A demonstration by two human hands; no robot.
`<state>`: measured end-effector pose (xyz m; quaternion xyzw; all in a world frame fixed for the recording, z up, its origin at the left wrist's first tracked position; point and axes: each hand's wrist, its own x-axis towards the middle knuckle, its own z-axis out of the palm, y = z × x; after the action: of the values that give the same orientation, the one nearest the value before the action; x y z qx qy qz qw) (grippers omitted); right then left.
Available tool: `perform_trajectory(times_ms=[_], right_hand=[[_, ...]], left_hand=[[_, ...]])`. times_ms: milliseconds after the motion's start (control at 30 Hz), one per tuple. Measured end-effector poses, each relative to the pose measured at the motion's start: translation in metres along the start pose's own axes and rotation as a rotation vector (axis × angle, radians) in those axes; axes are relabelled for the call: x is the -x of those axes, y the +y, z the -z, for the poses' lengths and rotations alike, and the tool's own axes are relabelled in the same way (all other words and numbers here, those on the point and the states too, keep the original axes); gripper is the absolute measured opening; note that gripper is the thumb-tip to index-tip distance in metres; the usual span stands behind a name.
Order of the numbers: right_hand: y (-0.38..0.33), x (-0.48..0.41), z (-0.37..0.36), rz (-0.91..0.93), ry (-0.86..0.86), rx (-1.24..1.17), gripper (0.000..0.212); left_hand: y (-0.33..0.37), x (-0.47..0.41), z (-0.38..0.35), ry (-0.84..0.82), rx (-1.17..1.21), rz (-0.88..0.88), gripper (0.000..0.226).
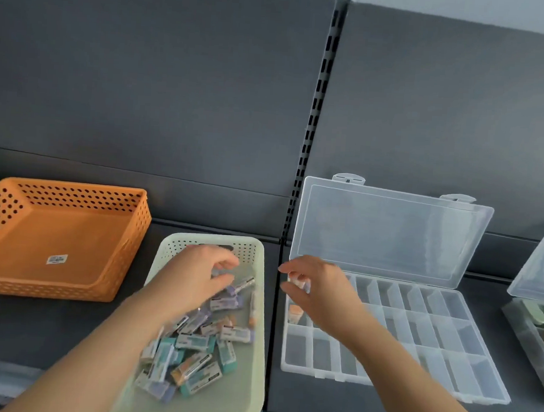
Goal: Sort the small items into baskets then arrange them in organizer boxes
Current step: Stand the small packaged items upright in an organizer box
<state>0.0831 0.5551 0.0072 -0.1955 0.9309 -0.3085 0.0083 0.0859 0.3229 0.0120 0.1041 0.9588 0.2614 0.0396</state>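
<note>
Green basket (214,409) w/ small items (196,342), L-hand (195,274) pinch on one; R-hand (319,289) same, over organizer (432,333).

The picture's right edge cuts off the second organizer box (537,308); the right hand (319,289) seems to pinch a small item (300,284), blurred beyond naming.

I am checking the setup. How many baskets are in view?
2. The orange basket stands at the left. The pale green basket, in the middle beside the open organizer box, holds the small items. Others may lie outside the frame.
</note>
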Motion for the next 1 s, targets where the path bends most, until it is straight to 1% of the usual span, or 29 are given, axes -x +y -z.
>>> perform_trajectory(times_ms=[100, 167, 233, 333, 433, 533, 600, 700, 767, 867, 1000], right_hand=[[-0.027, -0.02, -0.022, 0.048, -0.123, 0.016, 0.026], [-0.037, -0.032, -0.036, 0.033, -0.213, 0.061, 0.026], [-0.042, -0.041, -0.046, 0.003, -0.277, 0.102, 0.025], [-0.046, -0.053, -0.059, -0.016, -0.344, 0.207, 0.026], [-0.046, -0.064, -0.066, -0.012, -0.407, 0.371, 0.025], [-0.044, -0.071, -0.073, 0.061, -0.501, 0.58, 0.022], [-0.046, -0.075, -0.076, 0.081, -0.549, 0.651, 0.019], [-0.049, -0.082, -0.077, 0.087, -0.571, 0.67, 0.016], [-0.049, -0.085, -0.077, 0.079, -0.563, 0.672, 0.017], [-0.047, -0.086, -0.077, 0.092, -0.537, 0.642, 0.015], [-0.042, -0.084, -0.072, 0.079, -0.545, 0.574, 0.007]], left_hand=[[-0.041, 0.006, 0.011, -0.038, -0.078, 0.098, 0.038], [-0.055, 0.005, 0.011, -0.115, -0.139, 0.086, 0.049], [-0.059, 0.0, 0.006, -0.185, -0.175, 0.035, 0.053], [-0.06, -0.01, 0.0, -0.253, -0.247, -0.018, 0.048], [-0.067, -0.014, -0.001, -0.279, -0.338, -0.062, 0.04], [-0.076, -0.014, 0.004, -0.275, -0.349, -0.094, 0.029], [-0.082, -0.014, 0.007, -0.241, -0.319, -0.122, 0.025], [-0.088, -0.016, 0.009, -0.196, -0.223, -0.105, 0.028], [-0.089, -0.022, 0.009, -0.186, -0.207, -0.1, 0.031], [-0.084, -0.034, 0.005, -0.218, -0.244, -0.1, 0.034], [-0.076, -0.052, -0.005, -0.271, -0.314, -0.083, 0.029]])
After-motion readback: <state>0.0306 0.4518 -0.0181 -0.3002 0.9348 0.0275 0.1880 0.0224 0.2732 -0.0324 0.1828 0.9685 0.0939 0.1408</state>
